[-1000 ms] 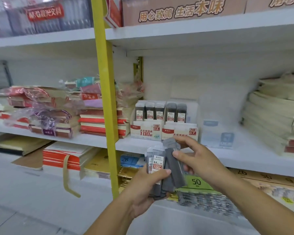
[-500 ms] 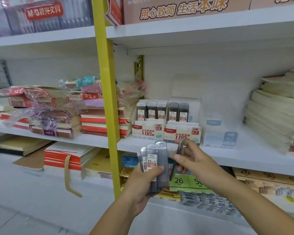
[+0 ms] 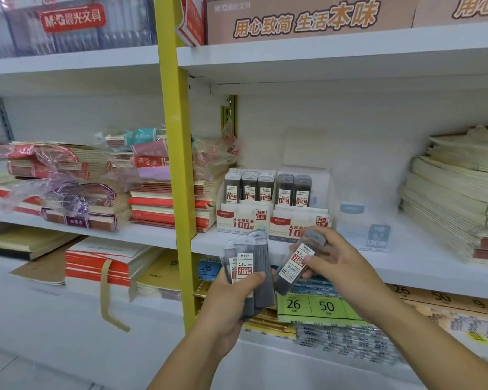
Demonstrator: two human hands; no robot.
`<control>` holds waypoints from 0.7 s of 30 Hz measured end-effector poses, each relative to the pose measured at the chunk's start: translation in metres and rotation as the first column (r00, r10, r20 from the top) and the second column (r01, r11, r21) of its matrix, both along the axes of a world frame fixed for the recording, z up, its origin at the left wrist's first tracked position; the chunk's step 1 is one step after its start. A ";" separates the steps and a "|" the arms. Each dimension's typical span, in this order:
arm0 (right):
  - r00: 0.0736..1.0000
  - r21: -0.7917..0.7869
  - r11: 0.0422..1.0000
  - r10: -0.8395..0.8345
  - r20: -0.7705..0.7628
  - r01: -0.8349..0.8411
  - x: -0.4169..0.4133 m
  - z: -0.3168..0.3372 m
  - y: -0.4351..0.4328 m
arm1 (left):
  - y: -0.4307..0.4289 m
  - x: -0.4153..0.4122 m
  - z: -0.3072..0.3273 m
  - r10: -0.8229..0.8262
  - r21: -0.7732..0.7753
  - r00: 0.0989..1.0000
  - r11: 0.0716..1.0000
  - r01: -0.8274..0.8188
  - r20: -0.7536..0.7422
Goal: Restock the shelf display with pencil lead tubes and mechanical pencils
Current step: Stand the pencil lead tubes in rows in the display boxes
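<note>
My right hand (image 3: 335, 263) pinches one 0.7 tube (image 3: 295, 264), tilted, label toward me. Just beside it my left hand (image 3: 231, 294) grips a fanned bunch of tubes (image 3: 250, 273), the front one marked 0.5. Both hover before the shelf (image 3: 406, 266), below the display box (image 3: 273, 220). I'm sorting by size, I think. Next, this tube should go upright into the 0.7 side (image 3: 300, 223), where a slot looks free.
</note>
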State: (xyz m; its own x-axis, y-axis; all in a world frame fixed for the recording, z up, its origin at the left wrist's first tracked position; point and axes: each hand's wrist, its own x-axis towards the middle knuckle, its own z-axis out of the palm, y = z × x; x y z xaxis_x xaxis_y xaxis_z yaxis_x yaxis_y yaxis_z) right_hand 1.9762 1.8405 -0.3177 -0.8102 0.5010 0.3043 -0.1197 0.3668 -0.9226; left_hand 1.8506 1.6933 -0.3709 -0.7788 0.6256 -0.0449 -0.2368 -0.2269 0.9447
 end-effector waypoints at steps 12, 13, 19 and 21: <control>0.883 0.728 0.509 -0.349 -0.312 0.459 -0.012 0.135 0.053 | 0.022 -0.026 0.026 -0.018 0.152 0.992 0.988 0.037 -0.128; 0.875 0.802 0.403 -0.390 -0.287 0.442 -0.020 0.141 0.063 | 0.024 -0.029 0.027 -0.010 0.165 0.993 0.986 0.031 -0.121; 0.880 0.940 0.266 -0.469 -0.069 0.215 -0.054 0.133 0.098 | 0.038 -0.039 0.034 0.025 0.211 0.988 0.977 0.007 -0.149; 0.892 0.907 0.388 -0.450 0.032 0.163 -0.061 0.128 0.102 | 0.040 -0.041 0.035 0.025 0.217 0.990 0.976 0.006 -0.139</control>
State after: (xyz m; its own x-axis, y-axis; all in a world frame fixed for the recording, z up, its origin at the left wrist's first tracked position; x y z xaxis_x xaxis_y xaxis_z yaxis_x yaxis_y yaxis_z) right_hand 1.9152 1.9425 -0.1893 -0.7695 0.3143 0.5559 0.3410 0.9383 -0.0584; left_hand 1.8096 1.7334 -0.3364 -0.7738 0.6009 0.2007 -0.1019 -0.4307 0.8967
